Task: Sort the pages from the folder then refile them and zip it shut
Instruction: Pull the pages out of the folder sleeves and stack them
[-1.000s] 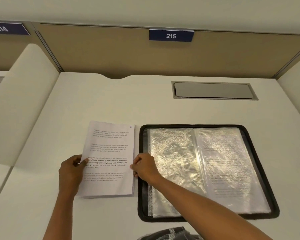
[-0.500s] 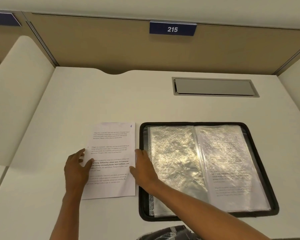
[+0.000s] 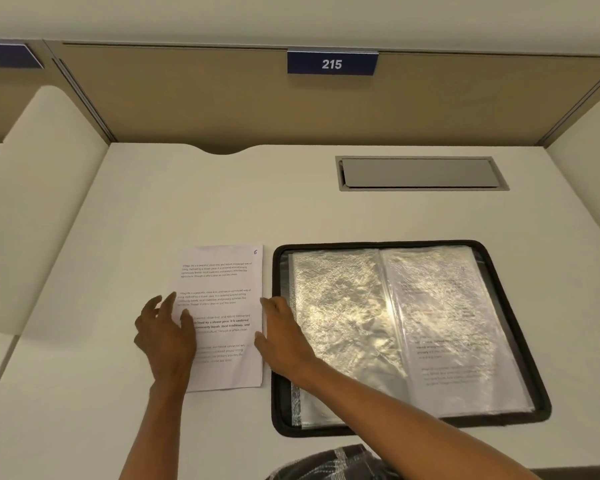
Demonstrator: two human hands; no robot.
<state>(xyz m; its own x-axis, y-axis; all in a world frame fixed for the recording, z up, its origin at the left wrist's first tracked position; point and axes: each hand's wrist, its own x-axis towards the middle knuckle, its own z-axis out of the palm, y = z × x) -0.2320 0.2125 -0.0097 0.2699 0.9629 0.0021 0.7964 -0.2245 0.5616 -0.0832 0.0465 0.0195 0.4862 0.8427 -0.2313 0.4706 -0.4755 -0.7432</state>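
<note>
I only get part of the pages (image 3: 224, 306): the left hand (image 3: 165, 337) lies over the starts of the lower paragraphs, and the print is too fine to read, though a handwritten 6 shows at the top right corner. Glare on the plastic sleeves washes out most of the sheet in the right half of the folder (image 3: 277, 344), and the right forearm crosses its near left corner. The stack lies flat on the desk (image 3: 187, 202), just left of the open folder, long axis running away from me, top edge far. Both hands have straight, parted fingers gripping nothing: the left rests on the stack's left edge, the right hand (image 3: 284, 337) against its right edge
</note>
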